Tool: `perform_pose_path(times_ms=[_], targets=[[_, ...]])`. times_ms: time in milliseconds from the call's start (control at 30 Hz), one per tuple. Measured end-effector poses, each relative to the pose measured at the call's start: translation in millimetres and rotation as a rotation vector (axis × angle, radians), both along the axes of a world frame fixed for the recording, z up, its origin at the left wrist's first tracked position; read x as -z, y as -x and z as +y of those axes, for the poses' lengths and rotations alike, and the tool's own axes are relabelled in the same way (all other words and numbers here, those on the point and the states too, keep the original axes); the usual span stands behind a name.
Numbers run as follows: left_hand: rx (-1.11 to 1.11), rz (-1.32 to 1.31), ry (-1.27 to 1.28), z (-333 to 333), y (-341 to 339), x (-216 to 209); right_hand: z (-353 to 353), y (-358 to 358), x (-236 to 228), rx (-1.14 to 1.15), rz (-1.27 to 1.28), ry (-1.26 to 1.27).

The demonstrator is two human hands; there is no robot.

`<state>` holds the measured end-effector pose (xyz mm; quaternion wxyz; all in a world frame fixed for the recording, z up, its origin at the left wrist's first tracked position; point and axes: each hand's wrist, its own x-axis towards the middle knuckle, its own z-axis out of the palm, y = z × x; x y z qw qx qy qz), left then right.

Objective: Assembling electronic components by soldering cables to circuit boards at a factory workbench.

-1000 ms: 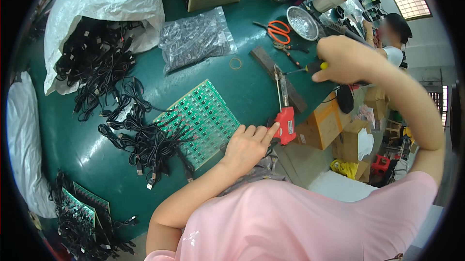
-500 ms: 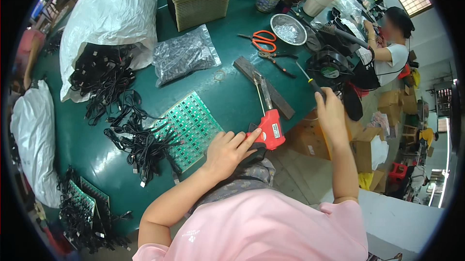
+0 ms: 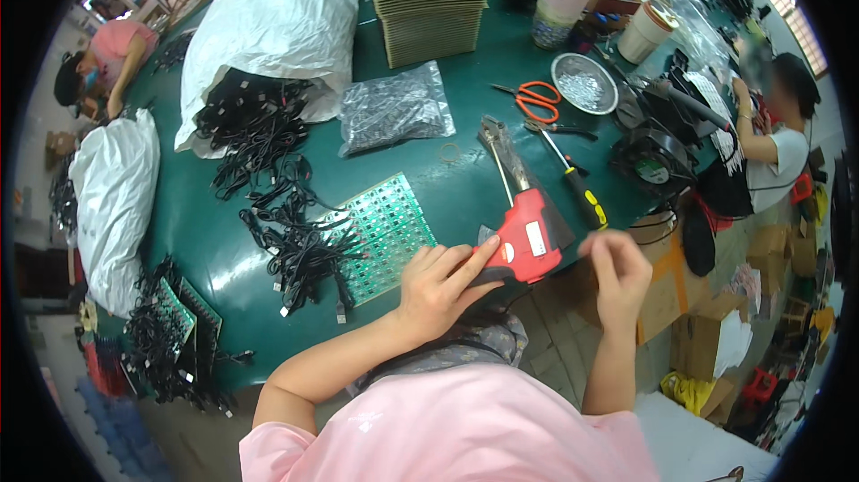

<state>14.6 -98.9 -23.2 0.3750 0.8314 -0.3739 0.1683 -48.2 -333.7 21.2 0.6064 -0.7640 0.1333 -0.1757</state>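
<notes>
Tool, red and gun-shaped (image 3: 528, 236), one: at the fingers of the left grip (image 3: 436, 290), its nozzle pointing away over a dark bar (image 3: 561, 224) on the bench (image 3: 206, 213). Left grip closed on its handle, index finger laid along the body. Right grip (image 3: 617, 272) blurred, fingers loosely bent, nothing seen between them.

Step in hand, by judgement: the left grip steadies the tool while the right is free. A next move of the right would call for a clear reach past the screwdriver.

Screwdriver (image 3: 588, 200), yellow and black: just beyond the right grip, shaft meeting or crossing the pliers (image 3: 573, 131); contact cannot be told.

Scissors (image 3: 537, 104), orange-handled, and metal bowl (image 3: 608, 105) of small pale pieces: farther beyond the right grip.

Circuit board (image 3: 394, 222), green: just left of and beyond the left grip, its left part overlain by black cables (image 3: 295, 258), a likely hindrance there.

Clear bag (image 3: 396, 110) of dark parts, board stack (image 3: 429, 17), white sack (image 3: 268, 17): well beyond the left grip.
</notes>
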Motion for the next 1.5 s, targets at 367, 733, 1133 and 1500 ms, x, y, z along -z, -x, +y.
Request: perform_pose_path(times_ms=[367,733,1133,1500], targets=[[0.056,0.122,0.287,-2.6,11.4,1.3,24.5,21.5,-14.0,-0.743,0.289,-0.025],[0.074,0.889,0.815,33.5,16.4,-6.0,-26.7,-58.1,8.9,0.011,0.213,0.962],[0.128,1.079,1.081,66.1,-14.0,-18.1,-36.4,-65.7,22.0,0.079,0.274,0.887],[0.260,1.216,1.187,78.7,-20.2,-25.0,-61.5,-159.7,13.6,-0.316,0.624,1.076]])
